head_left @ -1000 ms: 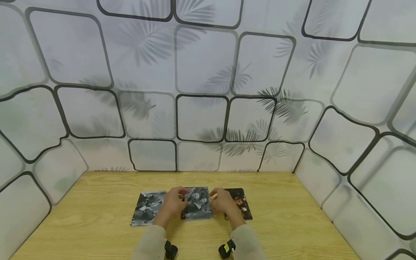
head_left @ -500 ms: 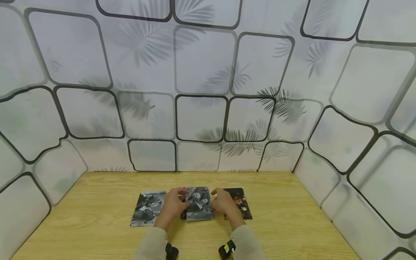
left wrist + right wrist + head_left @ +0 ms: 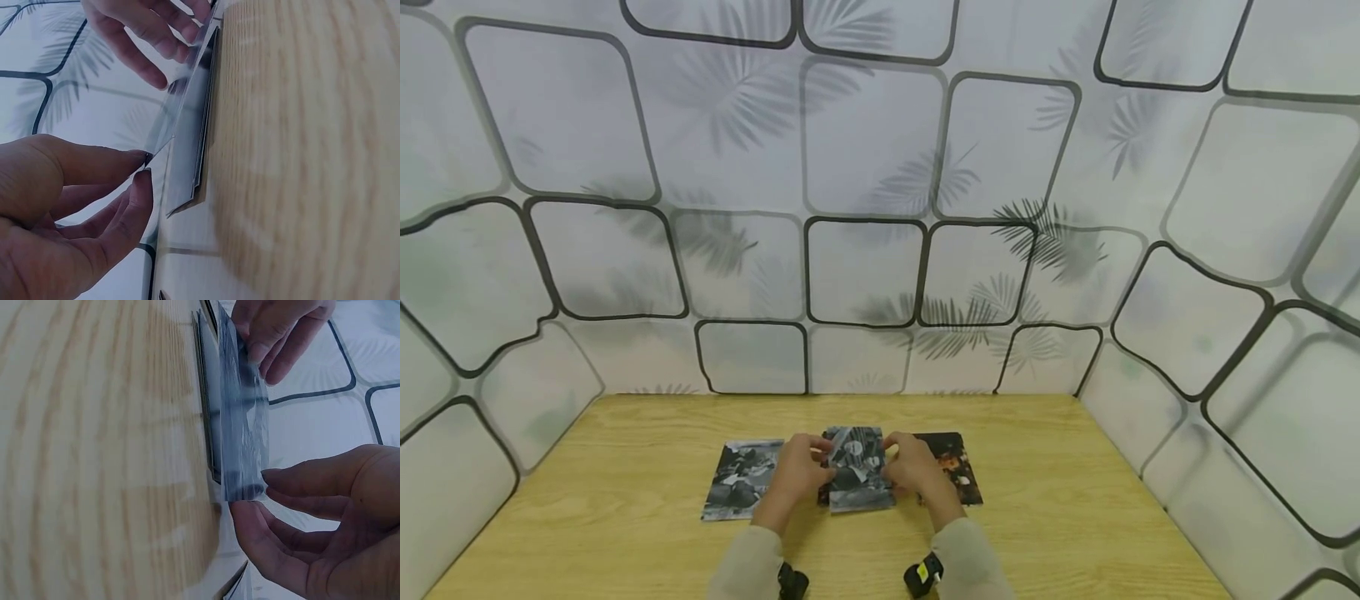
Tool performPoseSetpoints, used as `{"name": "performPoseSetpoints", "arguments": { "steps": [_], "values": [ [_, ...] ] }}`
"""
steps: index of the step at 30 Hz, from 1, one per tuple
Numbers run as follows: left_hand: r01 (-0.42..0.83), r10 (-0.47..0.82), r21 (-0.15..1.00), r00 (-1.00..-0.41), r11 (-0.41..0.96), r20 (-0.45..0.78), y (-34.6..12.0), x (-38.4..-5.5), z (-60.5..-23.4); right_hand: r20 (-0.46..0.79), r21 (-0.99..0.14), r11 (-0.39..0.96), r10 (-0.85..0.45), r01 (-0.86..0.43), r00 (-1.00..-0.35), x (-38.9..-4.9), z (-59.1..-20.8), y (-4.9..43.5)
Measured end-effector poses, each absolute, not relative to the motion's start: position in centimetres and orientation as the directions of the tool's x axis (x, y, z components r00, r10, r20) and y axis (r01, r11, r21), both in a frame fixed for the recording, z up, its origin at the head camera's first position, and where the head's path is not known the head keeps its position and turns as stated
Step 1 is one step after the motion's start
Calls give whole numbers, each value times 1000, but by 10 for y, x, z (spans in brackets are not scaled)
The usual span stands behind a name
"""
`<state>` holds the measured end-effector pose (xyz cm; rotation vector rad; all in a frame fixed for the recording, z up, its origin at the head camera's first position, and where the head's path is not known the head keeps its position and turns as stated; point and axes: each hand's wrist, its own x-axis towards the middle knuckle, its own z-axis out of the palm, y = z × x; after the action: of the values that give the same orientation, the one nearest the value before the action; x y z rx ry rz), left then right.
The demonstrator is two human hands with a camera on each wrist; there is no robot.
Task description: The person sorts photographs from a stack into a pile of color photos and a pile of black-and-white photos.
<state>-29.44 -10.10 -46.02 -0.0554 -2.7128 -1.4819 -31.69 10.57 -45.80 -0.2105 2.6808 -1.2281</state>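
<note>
A patterned backdrop [image 3: 865, 275] rises behind a wood-grained table [image 3: 625, 483]. 2 pale sleeves [image 3: 747, 558] reach in from the near edge, ending in the person's left hand [image 3: 797, 468] and right hand [image 3: 913, 467]. Between them is the grey print [image 3: 857, 471], lifted just clear of a thin stack [image 3: 213, 394] at the table's middle. The left hand pinches 1 edge between thumb and fingertip; the right hand pinches the opposite edge likewise.

The step in hand appears to be handling this 1 sheet above the stack. Being thin, it probably calls for light, even finger pressure and level hands at the next move, lest it bend or disturb the sheets beneath.

No container shows; the sheets lie directly on the wood. Beside the left hand lies a black-and-white print [image 3: 730, 492], and partly behind the right hand a dark print [image 3: 957, 467]. Smallest are 2 black wrist devices [image 3: 922, 575].
</note>
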Motion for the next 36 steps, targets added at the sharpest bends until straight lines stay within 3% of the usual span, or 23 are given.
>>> {"name": "performPoseSetpoints", "arguments": {
  "steps": [25,36],
  "values": [
    [16,-7,881,-1000,472,22,-124,-282,-454,-72,-796,591,-302,-128,-950,-312,-454,92],
    [3,-25,847,-1000,532,20,-145,-272,-448,-19,-837,516,-359,-181,-933,-303,-453,76]
  ]
}}
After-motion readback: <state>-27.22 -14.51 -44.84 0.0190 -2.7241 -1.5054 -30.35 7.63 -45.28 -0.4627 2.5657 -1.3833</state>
